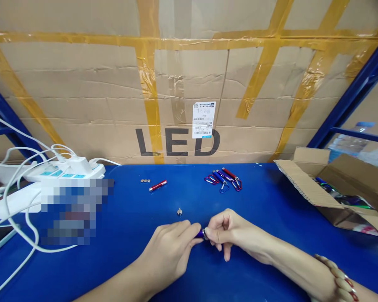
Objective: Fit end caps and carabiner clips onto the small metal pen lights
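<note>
My left hand (176,247) is closed around the body of a small blue keychain flashlight (201,233), most of which its fingers hide. At the flashlight's silver end, the thumb and forefinger of my right hand (226,233) are pinched together. Whether that end is loose or attached, I cannot tell. A small silver metal part (179,212) sits on the table just beyond my left hand. Farther back lies a red keychain flashlight (158,186), with several button cells (145,180) in a row to its left.
Flashlights with carabiner clips (226,178) lie together at the back of the blue table (126,268). On the right stands an open cardboard box (302,191) with items inside. A power strip (66,170) and white cables crowd the left. A large carton (107,105) walls off the back.
</note>
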`<state>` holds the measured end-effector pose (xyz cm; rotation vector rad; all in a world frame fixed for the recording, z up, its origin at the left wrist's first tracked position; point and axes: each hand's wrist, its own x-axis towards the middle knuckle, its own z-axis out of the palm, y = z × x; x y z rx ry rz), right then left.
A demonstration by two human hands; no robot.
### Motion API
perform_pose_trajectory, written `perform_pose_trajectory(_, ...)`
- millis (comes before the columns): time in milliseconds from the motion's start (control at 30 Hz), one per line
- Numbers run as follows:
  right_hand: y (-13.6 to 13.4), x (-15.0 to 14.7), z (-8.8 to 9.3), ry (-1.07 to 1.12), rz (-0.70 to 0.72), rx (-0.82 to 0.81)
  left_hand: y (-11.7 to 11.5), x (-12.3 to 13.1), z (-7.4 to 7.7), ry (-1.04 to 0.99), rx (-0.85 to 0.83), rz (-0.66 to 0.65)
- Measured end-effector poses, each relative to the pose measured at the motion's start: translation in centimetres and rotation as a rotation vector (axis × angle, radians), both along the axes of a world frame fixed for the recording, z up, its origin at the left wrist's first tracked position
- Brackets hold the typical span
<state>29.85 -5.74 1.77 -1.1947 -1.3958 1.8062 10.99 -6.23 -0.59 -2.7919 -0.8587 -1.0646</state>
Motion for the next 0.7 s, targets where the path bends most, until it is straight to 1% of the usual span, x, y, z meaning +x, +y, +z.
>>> perform_pose_trajectory(67,0.1,0.0,0.0,0.052,0.006,-0.052,0.2,0.0,0.2,-0.019,0.004,-0.001)
perform_pose_trajectory(100,0.2,0.1,0.1,0.059,0.006,-0.052,0.3,0.1,0.3,-0.028,-0.028,-0.003)
perform_pose_trajectory(300,0.6,0.3,0.3,0.048,-0.004,0.034,0.4,0.3,0.2,-0.152,-0.446,-0.023)
perform_pose_trajectory(400,0.6,0.2,0.2,-0.008,0.02,0.089,0.4,0.2,0.2,-0.151,-0.502,-0.021)
perform_pose_trajectory(467,0.7,0.2,0.2,-0.062,0.016,0.165,0.4,0.2,0.4,-0.152,-0.516,-0.024)
perform_pose_trajectory(500,0.7,0.3,0.2,-0.099,-0.006,0.244,0.4,0.2,0.6,-0.154,-0.528,-0.025)
perform_pose_trajectory(533,0.7,0.5,0.2,-0.147,-0.025,0.362,0.4,0.1,0.7,-0.155,-0.543,-0.026)
perform_pose_trajectory(567,0.7,0.6,0.3,-0.2,-0.027,0.517,0.3,0.1,0.9,-0.154,-0.558,-0.028)
perform_pose_trajectory(600,0.7,0.9,0.4,-0.257,-0.005,0.694,0.3,0.2,1.1,-0.151,-0.571,-0.033)
perform_pose_trajectory(667,0.7,1.4,0.7,-0.367,0.103,1.036,0.0,0.2,1.3,-0.142,-0.593,-0.041)
perform_pose_trajectory(700,0.7,1.6,0.8,-0.417,0.15,1.167,-0.1,0.3,1.4,-0.137,-0.605,-0.045)
